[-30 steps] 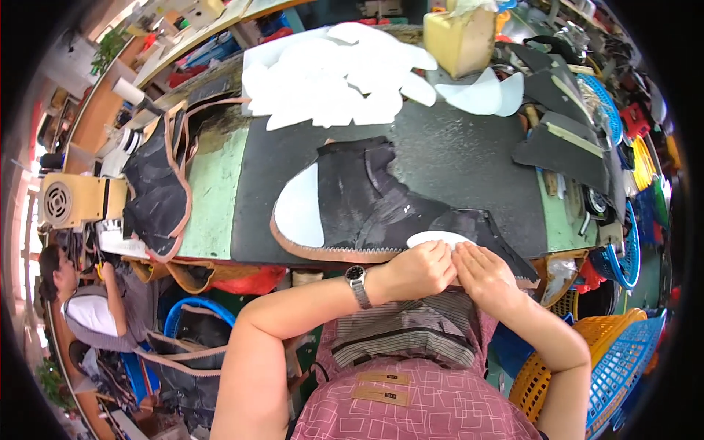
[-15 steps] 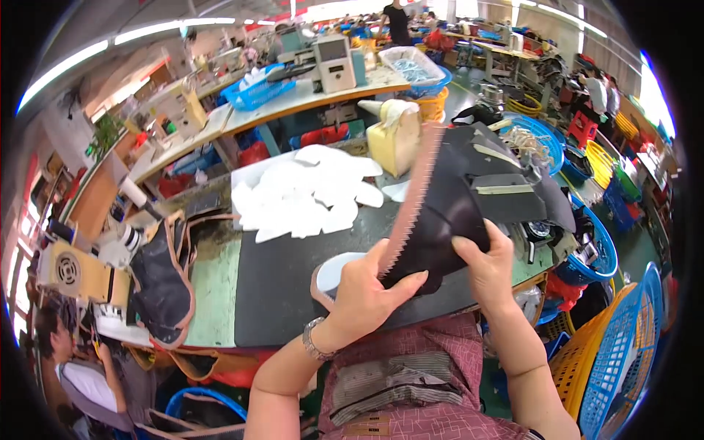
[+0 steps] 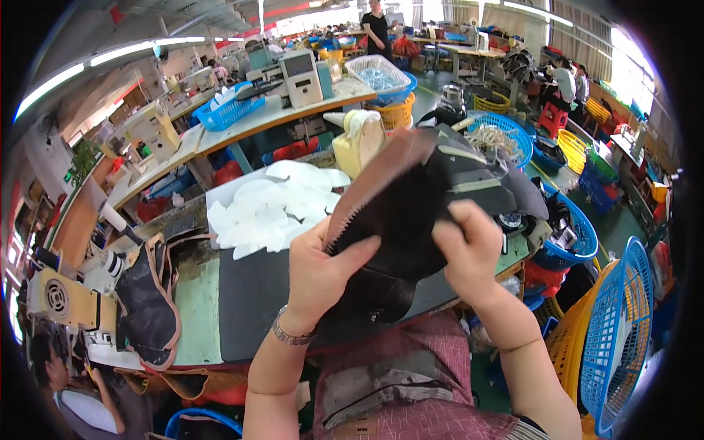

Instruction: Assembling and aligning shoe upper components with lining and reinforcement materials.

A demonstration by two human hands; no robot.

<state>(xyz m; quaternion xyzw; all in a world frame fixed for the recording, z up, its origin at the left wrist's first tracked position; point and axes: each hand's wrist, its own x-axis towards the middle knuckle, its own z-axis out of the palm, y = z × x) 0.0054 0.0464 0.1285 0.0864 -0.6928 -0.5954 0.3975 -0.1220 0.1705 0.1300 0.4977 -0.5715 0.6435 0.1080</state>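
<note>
Both of my hands hold up a black shoe upper, with a brownish-pink band along its edge and a zigzag-cut line beside it. My left hand pinches the banded edge, thumb lying over the black inner side. On the opposite side, my right hand grips the black material with its fingers curled; the upper is partly blurred there. Lower black folds hang down towards my apron. Behind the upper, a pile of white cut pieces lies on the bench, beside a yellowish container.
A dark mat covers the bench. At left stand a cream machine and dark uppers with pinkish edges; a person sits below. Blue and yellow baskets crowd my right side. Flat black pieces lie at the bench's far right.
The upper has been tilted and spread lower, showing more of its dark inner side. My left hand has shifted left, and my right hand has curled inward. The whole view has turned slightly.
</note>
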